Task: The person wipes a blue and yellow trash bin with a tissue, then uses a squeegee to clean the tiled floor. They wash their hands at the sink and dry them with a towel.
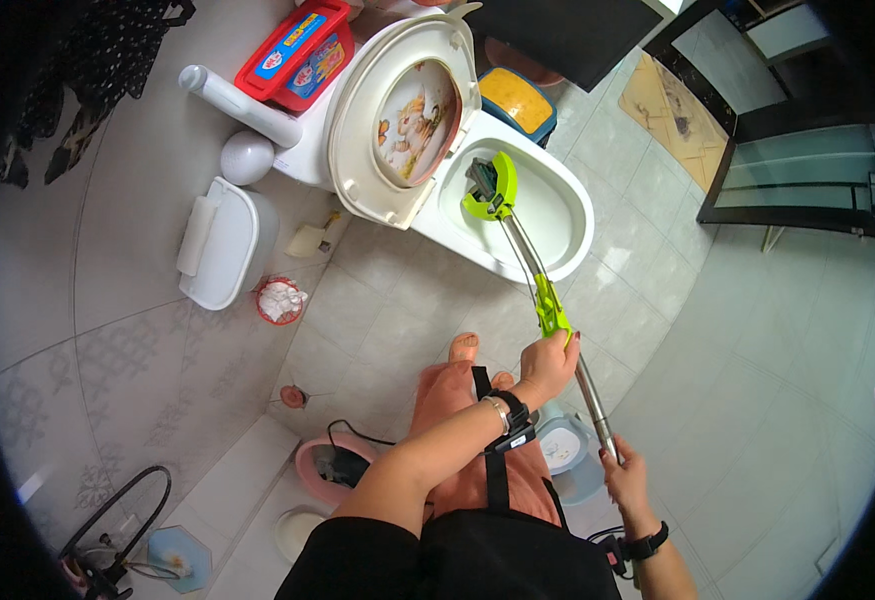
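Observation:
My left hand [548, 366] grips the lime-green lever part of a squeeze mop [529, 255] with a metal pole. Lower down, my right hand [625, 474] is closed around the pole's end. The mop's green head, with a dark grey sponge folded in it, is over or inside the white toilet bowl [566, 225]; whether it touches the bowl cannot be told. Behind the bowl the toilet seat and lid [362, 165] stand raised, and the lid bears a printed picture.
A red plastic tub [295, 52] sits on the cistern. Left of the toilet are a white lidded bin [227, 247] and a red basket of tissues [281, 300]. A blue bin with a yellow top [518, 99] stands beyond the bowl. Pink [317, 480] and blue [583, 476] basins flank my legs.

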Tool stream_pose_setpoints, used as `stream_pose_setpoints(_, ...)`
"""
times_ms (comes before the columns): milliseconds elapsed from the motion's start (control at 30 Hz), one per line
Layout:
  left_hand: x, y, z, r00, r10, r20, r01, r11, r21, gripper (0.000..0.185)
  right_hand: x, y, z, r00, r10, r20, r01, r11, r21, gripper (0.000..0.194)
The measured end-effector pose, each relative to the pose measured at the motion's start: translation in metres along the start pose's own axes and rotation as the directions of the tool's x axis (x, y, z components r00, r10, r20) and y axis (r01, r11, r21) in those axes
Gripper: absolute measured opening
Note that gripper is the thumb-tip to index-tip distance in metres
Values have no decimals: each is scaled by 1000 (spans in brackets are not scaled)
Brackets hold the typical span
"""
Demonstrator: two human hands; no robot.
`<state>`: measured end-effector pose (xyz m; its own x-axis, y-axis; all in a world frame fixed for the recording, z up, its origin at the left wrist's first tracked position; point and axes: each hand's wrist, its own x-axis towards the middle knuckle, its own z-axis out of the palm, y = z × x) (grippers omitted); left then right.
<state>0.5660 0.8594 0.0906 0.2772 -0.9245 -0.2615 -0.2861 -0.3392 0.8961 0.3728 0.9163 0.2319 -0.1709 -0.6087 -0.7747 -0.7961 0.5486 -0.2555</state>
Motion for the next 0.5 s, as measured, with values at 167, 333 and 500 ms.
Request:
stream_pose_setpoints(167, 8, 18, -17, 993, -13, 116, -3, 990, 138, 35, 0, 15, -12, 991, -7, 133, -22, 978, 209, 27)
stream_pose_setpoints(333, 7, 42, -53, 991, 133, 18, -132, 991, -38, 38, -58, 43, -43, 992, 44, 117, -76, 957, 281, 26)
stream_pose_setpoints(500, 5, 57, -76, 1000, -17, 5, 17, 956, -294, 36, -135, 80, -112, 1000, 27, -7, -26, 992, 126, 29)
